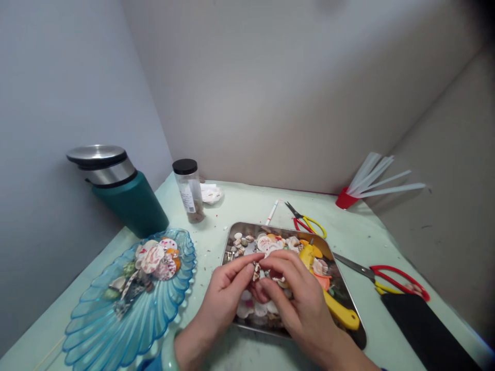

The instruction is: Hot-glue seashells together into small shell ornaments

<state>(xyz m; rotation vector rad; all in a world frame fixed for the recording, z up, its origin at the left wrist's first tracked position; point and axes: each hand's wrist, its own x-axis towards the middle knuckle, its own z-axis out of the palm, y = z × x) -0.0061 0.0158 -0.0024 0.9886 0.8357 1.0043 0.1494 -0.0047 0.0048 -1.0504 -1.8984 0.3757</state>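
Observation:
Over a metal tray [228, 247] filled with shells, my two hands meet close together. Between the thumb and fingers of my left hand [228, 286] is a small brown-and-white shell [257, 271]. My right hand [299, 293] has its thumb and fingers closed in around the same shell from the other side; its fingertips partly cover it. Below and behind the hands lie white, orange and patterned shells [266, 242]. A yellow tool that looks like a glue gun [340, 312] rests along the tray's right side, partly hidden by my right hand.
At the left is a blue scalloped dish [154, 319] with decorated shells, beside a green bottle [131, 201]. A black-lidded jar [189, 190] stands behind. Right of the tray lie scissors [398, 281], smaller snips [309, 221] and a black flat object [421, 330]. A red cup [345, 199] holds translucent sticks.

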